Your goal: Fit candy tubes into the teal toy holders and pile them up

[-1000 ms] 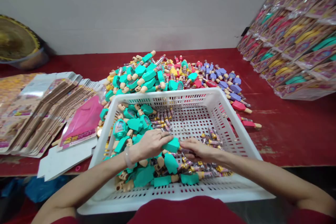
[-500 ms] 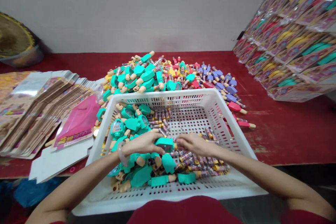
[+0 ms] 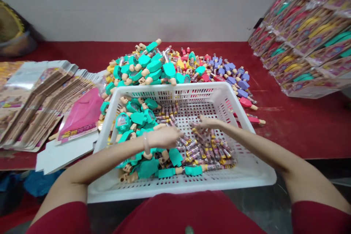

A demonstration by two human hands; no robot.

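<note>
A white perforated plastic basket (image 3: 248, 166) stands before me. Teal popsicle-shaped toys (image 3: 148, 168) with tan ends fill its left side. Small clear tubes with yellow ends (image 3: 216, 151) lie loose in its right half. My left hand (image 3: 167, 137), a pale bracelet on its wrist, hovers over the basket between toys and tubes; motion blurs its fingers. My right hand (image 3: 208, 122) is above the tubes, its fingers pointing left and smeared. Blurred tubes show just under it; whether it holds any I cannot tell.
Behind the basket is a heap of teal, yellow, red and purple toys (image 3: 153, 66) on the red table (image 3: 296, 128). Stacked printed cards (image 3: 41, 106) and a pink pouch (image 3: 82, 113) lie left. Packed toys in clear wrapping (image 3: 307, 40) rise at right.
The teal toy between my hands has left them; a teal toy with a clear tube now lies atop the heap behind the basket. My hands have moved apart, the right one away from me.
</note>
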